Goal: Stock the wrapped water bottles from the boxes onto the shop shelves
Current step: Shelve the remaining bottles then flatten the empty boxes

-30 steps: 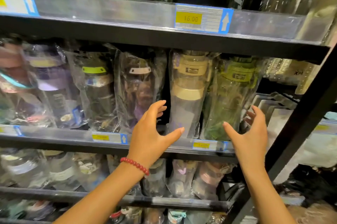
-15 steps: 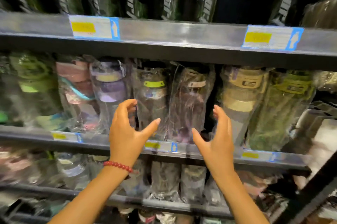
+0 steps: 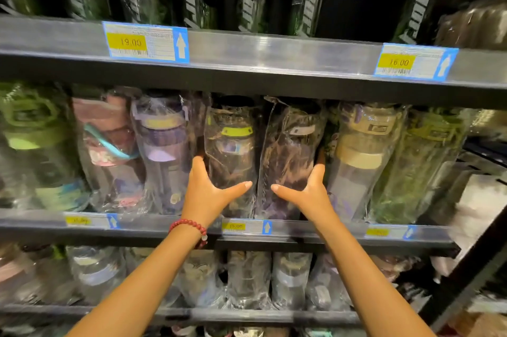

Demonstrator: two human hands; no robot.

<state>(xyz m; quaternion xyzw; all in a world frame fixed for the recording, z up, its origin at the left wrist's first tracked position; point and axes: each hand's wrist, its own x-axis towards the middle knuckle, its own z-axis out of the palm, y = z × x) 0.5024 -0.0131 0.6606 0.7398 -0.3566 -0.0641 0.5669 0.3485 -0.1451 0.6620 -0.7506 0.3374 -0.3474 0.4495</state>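
Evidently squaring up the row, the left hand (image 3: 204, 194) cups one wrapped bottle (image 3: 231, 155) at nine o'clock, the right hand (image 3: 311, 194) its neighbour (image 3: 290, 155) at three, thumbs spread across the fronts, fingers hidden behind.

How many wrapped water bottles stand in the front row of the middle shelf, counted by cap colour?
Green-capped wrapped bottles: 2
Pink-capped wrapped bottle: 1
Purple-capped wrapped bottle: 1
Black-capped wrapped bottles, one gripped by the left hand, one by the right hand: 2
Beige-capped wrapped bottle: 1
Total: 7
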